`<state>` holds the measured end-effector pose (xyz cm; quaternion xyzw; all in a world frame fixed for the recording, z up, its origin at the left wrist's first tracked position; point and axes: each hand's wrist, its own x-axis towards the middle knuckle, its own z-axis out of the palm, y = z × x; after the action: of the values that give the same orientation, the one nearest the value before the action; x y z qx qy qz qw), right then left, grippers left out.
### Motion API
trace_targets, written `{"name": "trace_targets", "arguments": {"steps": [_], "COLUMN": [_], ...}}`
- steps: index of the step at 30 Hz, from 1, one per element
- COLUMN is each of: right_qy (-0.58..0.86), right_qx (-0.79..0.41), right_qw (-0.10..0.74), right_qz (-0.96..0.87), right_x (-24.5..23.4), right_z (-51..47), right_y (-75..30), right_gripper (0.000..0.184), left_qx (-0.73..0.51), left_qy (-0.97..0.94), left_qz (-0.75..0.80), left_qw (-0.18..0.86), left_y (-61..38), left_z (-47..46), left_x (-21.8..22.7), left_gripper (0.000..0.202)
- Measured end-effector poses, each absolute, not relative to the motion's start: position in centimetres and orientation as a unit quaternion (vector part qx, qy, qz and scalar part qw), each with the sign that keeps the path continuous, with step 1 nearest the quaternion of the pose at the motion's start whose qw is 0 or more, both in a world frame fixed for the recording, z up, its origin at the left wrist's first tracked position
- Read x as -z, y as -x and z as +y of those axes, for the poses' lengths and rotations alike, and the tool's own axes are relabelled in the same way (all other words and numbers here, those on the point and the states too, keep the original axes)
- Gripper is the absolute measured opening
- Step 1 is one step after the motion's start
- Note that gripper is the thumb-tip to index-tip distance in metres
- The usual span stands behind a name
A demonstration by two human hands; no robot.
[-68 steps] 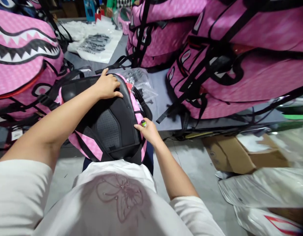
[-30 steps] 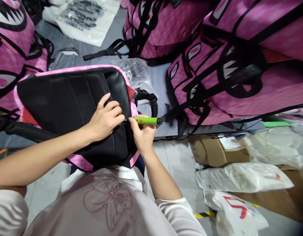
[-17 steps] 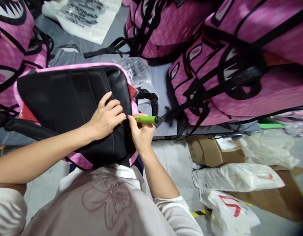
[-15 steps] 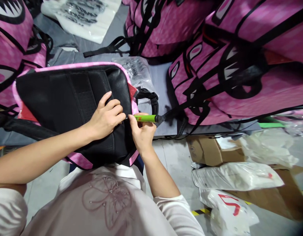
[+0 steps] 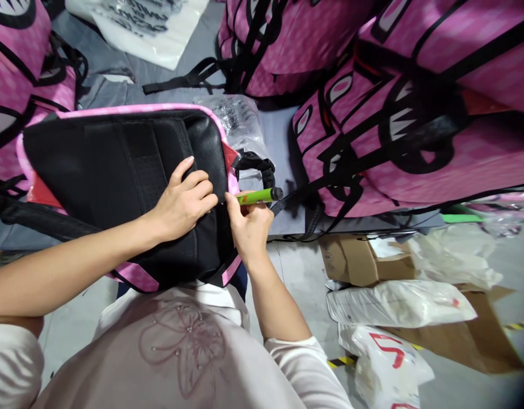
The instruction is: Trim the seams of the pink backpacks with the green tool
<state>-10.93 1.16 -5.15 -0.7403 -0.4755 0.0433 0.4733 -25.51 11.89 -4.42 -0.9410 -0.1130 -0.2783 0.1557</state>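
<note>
A pink-edged backpack (image 5: 117, 147) lies with its black back panel facing up, its near end against my lap. My left hand (image 5: 183, 199) rests on that panel with curled fingers; its index finger and hidden thumb pinch the black fabric near the right side. Just right of it, my right hand (image 5: 251, 224) is closed around a slim green pen-like tool (image 5: 257, 196) with a black end. The tool's front end is at the backpack's right edge, and its tip is hidden by my fingers. A black handle loop (image 5: 262, 165) sticks out beyond the edge.
More pink backpacks (image 5: 449, 130) stand on the grey table at right, behind and left. A clear plastic bag (image 5: 240, 122) lies behind the backpack, a white printed bag (image 5: 159, 28) farther back. Cardboard (image 5: 351, 261) and white plastic bags (image 5: 398, 304) are on the floor at right.
The green tool's black end has tilted up and away, and my right hand has shifted slightly right. My left hand keeps its place on the panel.
</note>
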Motion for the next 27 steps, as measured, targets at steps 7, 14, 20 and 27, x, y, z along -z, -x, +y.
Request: {"name": "trace_targets", "arguments": {"steps": [7, 14, 20, 27], "right_qy": [0.742, 0.714, 0.723, 0.736], "right_qx": [-0.078, -0.081, -0.076, -0.078], "right_qw": [0.512, 0.533, 0.513, 0.489], "right_qz": [-0.426, -0.447, -0.458, -0.462], "right_x": [5.58, 5.84, 5.59, 5.13], "right_z": [0.67, 0.61, 0.76, 0.9], "right_y": [10.77, 10.95, 10.94, 10.98], "right_gripper": [0.035, 0.028, 0.027, 0.032], "left_qx": [0.259, 0.268, 0.244, 0.255], "left_qy": [0.948, 0.946, 0.955, 0.95], "left_qz": [-0.124, -0.118, -0.129, -0.126], "left_qw": [0.138, 0.137, 0.106, 0.126], "left_y": [25.64, 25.67, 25.74, 25.69], "left_z": [11.69, 11.67, 11.67, 11.66], "left_x": [4.29, 4.24, 4.33, 4.29], "left_gripper": [0.021, 0.019, 0.024, 0.023]}}
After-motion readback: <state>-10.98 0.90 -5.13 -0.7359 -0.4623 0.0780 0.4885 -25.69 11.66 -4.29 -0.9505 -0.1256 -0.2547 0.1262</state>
